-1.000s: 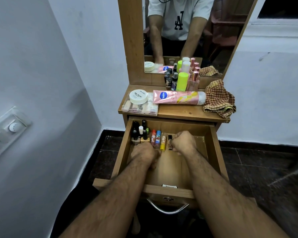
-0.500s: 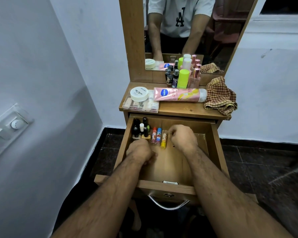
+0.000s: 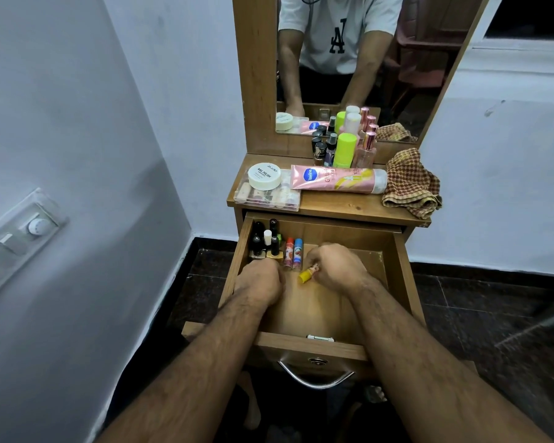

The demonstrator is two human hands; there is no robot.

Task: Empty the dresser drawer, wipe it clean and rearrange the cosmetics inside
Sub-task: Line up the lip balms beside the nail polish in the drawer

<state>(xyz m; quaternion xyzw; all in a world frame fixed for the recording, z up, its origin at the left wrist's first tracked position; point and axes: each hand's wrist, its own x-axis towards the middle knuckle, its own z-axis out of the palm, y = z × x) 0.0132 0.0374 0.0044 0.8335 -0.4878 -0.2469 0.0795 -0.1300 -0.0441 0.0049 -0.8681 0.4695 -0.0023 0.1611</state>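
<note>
Both hands inside open drawer (image 3: 397,270). Right hand (image 3: 339,266) curled, pinching yellow stick (image 3: 307,274) above drawer floor. Left hand (image 3: 259,282) curled knuckles-up beside bottles (image 3: 264,243) at back-left corner; grip impossible to tell.

Drawer's back-left corner: about five nail polish bottles (image 3: 264,243), two upright lip balm sticks (image 3: 293,253); one yellow-capped stick (image 3: 307,274) at its middle.
</note>
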